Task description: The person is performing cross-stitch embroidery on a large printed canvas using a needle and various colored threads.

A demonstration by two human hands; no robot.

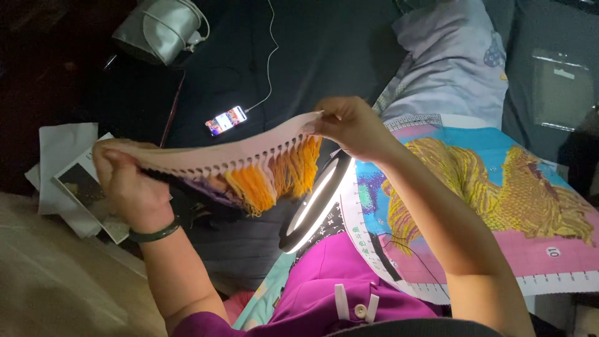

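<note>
Hands at either end stretch a long pale thread-sorting card (231, 150) across the middle of the view, so that its punched lower edge faces the wearer and the hanks of floss hang free beneath it. The left hand (128, 181), at about nine o'clock, is closed tight over the card's far end, fingers curled round it, with a dark green bangle (155, 233) at the wrist. The right hand (349, 128), near twelve o'clock, pinches the other end between thumb and fingertips, closed on the card with the palm turned down. Held taut and tilted like this, the orange and yellow threads (274, 178) fan out and can be told apart, with darker purple hanks toward the left. A ring lamp (315, 203) sits just below the card at centre, its lit face throwing light up onto the threads. The cross-stitch cloth (499, 187), printed with golden shapes on blue and pink, lies over the lap at three o'clock, under the right forearm. A phone (226, 120) with a lit screen lies on the dark bedding at eleven o'clock, its white cable (271, 50) running up and away.
</note>
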